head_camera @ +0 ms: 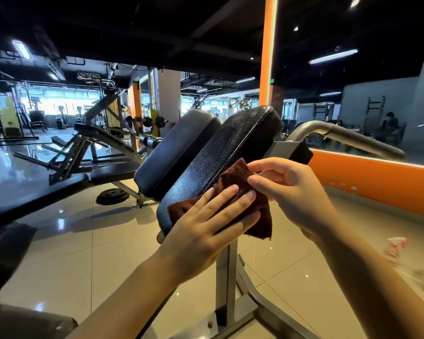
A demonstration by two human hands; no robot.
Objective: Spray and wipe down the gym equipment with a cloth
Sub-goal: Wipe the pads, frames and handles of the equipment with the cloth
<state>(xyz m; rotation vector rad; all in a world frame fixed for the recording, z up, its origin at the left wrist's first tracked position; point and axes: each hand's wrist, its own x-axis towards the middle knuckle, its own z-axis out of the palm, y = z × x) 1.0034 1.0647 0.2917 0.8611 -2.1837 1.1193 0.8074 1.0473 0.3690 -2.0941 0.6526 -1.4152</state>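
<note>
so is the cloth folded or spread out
Bunched, partly folded: the cloth drapes over the pad edge, corner hanging loose.

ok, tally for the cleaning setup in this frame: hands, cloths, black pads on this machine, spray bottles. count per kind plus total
hands: 2 (left hand pressing flat, right hand pinching)
brown cloth: 1
black pads: 2 (near pad, far pad)
spray bottle: 1, on the floor at right, blurred
total: 6
</note>
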